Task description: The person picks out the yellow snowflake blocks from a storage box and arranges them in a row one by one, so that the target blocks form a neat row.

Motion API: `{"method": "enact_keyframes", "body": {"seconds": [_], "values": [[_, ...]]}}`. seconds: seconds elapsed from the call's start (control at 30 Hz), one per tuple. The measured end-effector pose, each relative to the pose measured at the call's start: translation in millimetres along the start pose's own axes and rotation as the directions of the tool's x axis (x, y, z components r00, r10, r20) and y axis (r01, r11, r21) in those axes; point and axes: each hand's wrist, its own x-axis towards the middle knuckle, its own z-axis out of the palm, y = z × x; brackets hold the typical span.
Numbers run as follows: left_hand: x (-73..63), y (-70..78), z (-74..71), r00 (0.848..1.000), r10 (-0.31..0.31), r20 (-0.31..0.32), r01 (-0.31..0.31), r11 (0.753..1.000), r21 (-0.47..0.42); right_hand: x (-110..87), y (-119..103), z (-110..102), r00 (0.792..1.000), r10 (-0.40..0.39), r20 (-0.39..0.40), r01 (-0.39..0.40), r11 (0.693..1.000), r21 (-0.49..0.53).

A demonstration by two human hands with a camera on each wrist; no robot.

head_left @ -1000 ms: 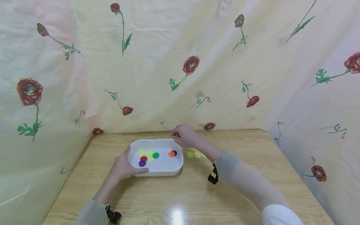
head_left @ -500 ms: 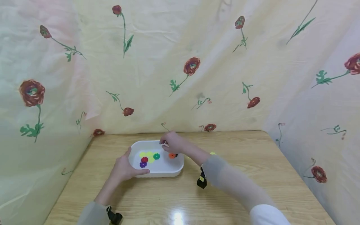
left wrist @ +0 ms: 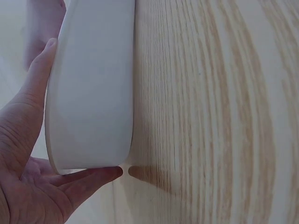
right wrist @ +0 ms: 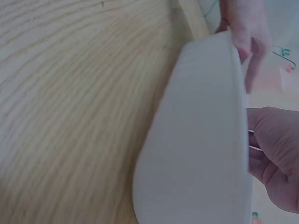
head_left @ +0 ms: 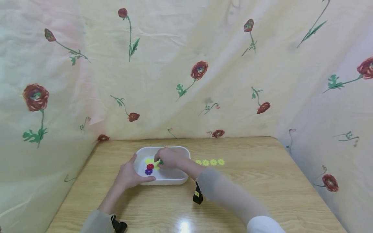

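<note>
A white plastic tub (head_left: 175, 182) stands on the table. My left hand (head_left: 128, 174) grips its left end, thumb along the near rim and fingers on the side wall, as the left wrist view also shows. My right hand (head_left: 169, 158) is inside the tub, fingers bent down around a green flower-shaped piece (head_left: 161, 162); whether they pinch it is hidden. In the right wrist view the tub wall covers those fingertips. Left of them lie a red flower piece (head_left: 150, 166), a purple flower piece (head_left: 149, 171) and pale yellow flower pieces (head_left: 148, 160).
Several yellow flower pieces (head_left: 213, 162) lie in a row on the wooden table (head_left: 233, 194), right of the tub and beyond my right forearm. A flower-printed cloth (head_left: 163, 81) hangs behind and along the sides of the table.
My right hand has moved from beyond the tub's far right rim leftward and down into the tub. It now hides the orange and black pieces. My left hand keeps its grip.
</note>
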Motion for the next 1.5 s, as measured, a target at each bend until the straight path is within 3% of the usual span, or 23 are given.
{"method": "enact_keyframes", "body": {"seconds": [0.43, 0.77, 1.0, 1.5], "values": [[-0.3, 2.0, 2.1, 1.0, 0.001, 0.003, -0.001, 1.0, -0.009, -1.7, -5.4, 19.5, 0.994, 0.05, 0.101, -0.056, 0.997, 0.048], [1.6, 3.0, -1.5, 1.0, 0.005, -0.006, -0.005, 1.0, -0.01, -0.7, -7.3, 19.3, 0.995, 0.028, 0.093, -0.028, 1.0, -0.007], [1.5, 3.6, -2.5, 1.0, -0.005, -0.004, 0.005, 1.0, -0.003, -2.1, -15.2, 17.7, 0.993, 0.061, 0.105, -0.054, 0.996, -0.07], [1.8, -1.4, -0.9, 1.0, -0.003, -0.005, 0.003, 1.0, -0.011, -0.9, -16.3, 19.6, 0.989, 0.114, 0.093, -0.112, 0.993, -0.021]]}}
